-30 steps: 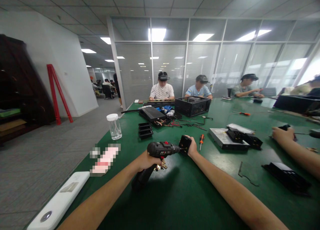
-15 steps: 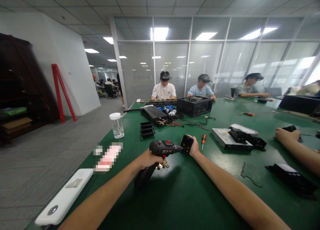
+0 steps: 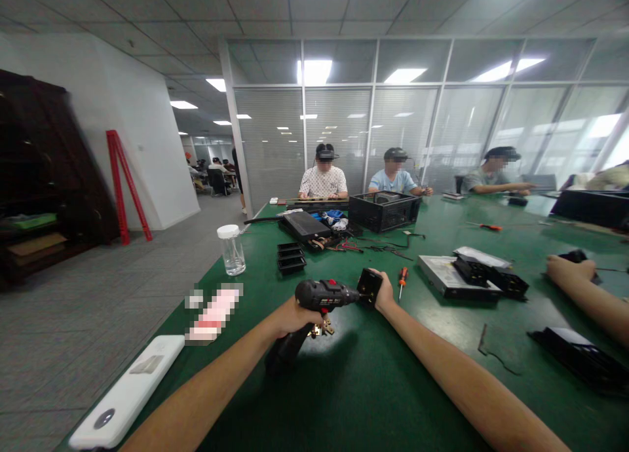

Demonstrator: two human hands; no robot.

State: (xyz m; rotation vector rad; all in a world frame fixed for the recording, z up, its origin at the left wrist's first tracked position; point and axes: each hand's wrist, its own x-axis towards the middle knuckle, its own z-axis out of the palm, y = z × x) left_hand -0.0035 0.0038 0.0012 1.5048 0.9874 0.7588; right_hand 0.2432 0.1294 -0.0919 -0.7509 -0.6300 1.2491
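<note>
My left hand is wrapped round the grip of a black cordless drill with red buttons. Its bit points right, at the face of a small black box-like part; whether the tip sits in a screw I cannot tell. Held upright above the table, that part is gripped by my right hand from its right side. Under the drill lie several small brass-coloured metal pieces, partly hidden by it. An orange-handled screwdriver rests just right of my right hand.
On the green table stand a clear jar, stacked black trays, a black computer case and a silver drive. A white power strip lies front left. A co-worker's hand is at right.
The camera view has shifted slightly. My hands keep the drill against or near the black part. A co-worker across the table in light blue has raised a hand.
</note>
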